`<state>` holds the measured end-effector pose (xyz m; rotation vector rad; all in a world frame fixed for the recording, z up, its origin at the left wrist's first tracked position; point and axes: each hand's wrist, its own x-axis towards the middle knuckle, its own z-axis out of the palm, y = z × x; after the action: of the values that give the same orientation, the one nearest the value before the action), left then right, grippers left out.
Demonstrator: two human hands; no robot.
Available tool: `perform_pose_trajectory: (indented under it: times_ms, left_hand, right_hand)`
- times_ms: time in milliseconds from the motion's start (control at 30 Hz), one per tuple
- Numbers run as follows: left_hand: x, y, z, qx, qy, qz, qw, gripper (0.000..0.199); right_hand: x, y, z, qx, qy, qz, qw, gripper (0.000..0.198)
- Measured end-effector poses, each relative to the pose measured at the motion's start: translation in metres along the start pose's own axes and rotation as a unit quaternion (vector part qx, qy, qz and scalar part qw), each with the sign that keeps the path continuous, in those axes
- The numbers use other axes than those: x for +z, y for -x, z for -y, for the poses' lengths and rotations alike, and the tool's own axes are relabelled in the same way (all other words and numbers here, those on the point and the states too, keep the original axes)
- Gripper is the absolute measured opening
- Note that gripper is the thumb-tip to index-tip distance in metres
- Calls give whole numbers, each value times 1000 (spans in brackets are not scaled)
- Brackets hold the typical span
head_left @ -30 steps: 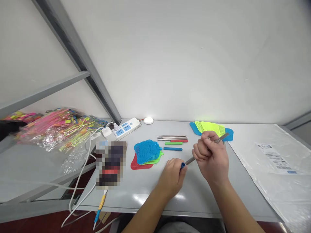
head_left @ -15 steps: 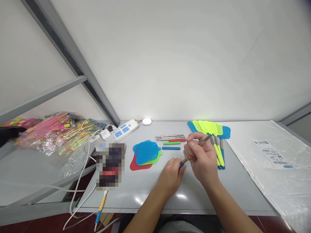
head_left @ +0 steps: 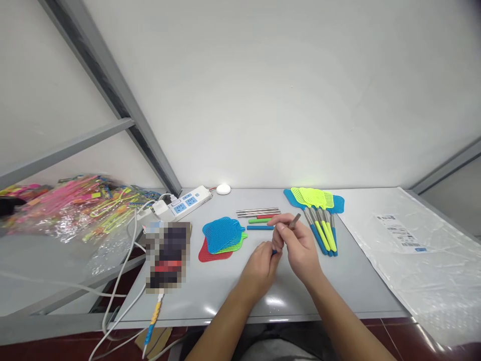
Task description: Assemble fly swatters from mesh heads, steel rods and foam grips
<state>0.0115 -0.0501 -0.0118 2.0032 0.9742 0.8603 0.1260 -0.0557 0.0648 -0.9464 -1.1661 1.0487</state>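
Observation:
My left hand (head_left: 259, 269) is closed around a blue handle grip (head_left: 275, 252), mostly hidden by the fingers. Just to its right, my right hand (head_left: 300, 249) wraps a metal rod (head_left: 295, 221) that runs down into that grip; the rod's free end sticks out above the fingers. Beyond the hands lie loose handle grips: blue (head_left: 259, 227), green (head_left: 258, 220) and red (head_left: 265, 216). Several bare metal rods (head_left: 257, 212) lie behind them. Left of the hands is a stack of perforated fly swatter heads, blue (head_left: 224, 234), green (head_left: 240, 245) and red (head_left: 212, 254).
Assembled fly swatters (head_left: 319, 210) are fanned at right. Beside them lies a white plastic package (head_left: 402, 260). A power strip (head_left: 193, 201), white cables (head_left: 122, 271), a small white round device (head_left: 223, 189) and a pixelated object (head_left: 169, 255) occupy the left side. Bagged colourful goods (head_left: 93, 205) lie past the frame.
My right hand has come down and left along the rod, closer to my left hand, so less rod shows. The whole view has shifted slightly.

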Motion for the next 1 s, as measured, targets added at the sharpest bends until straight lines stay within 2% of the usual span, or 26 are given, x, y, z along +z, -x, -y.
perform_pose_trajectory:
  times_ms: [167,400,567,733,867,933,1000]
  left_hand:
    - [-2,2,-4,-5,14,-9,1000,27]
    - [1,2,-5,-18,21,-8,1000,25]
    - [-1,3,-9,-28,34,-9,999,17]
    - [-4,3,-13,-45,107,-21,993,15]
    - [-5,2,-12,-47,135,-28,989,27]
    - [-4,2,-10,-37,165,-24,985,36]
    - [-3,2,-8,-39,170,-24,984,36]
  right_hand:
    - [-3,10,-1,-5,108,18,994,20]
    - [0,13,2,10,29,-48,998,20]
    - [7,2,1,37,-16,-39,998,30]
    - [10,-6,-10,67,-74,-39,994,35]
    - [12,-7,-16,63,-28,-9,998,35]
    - [14,-6,-17,51,22,12,998,35]
    - [17,-4,-16,44,79,26,996,34]
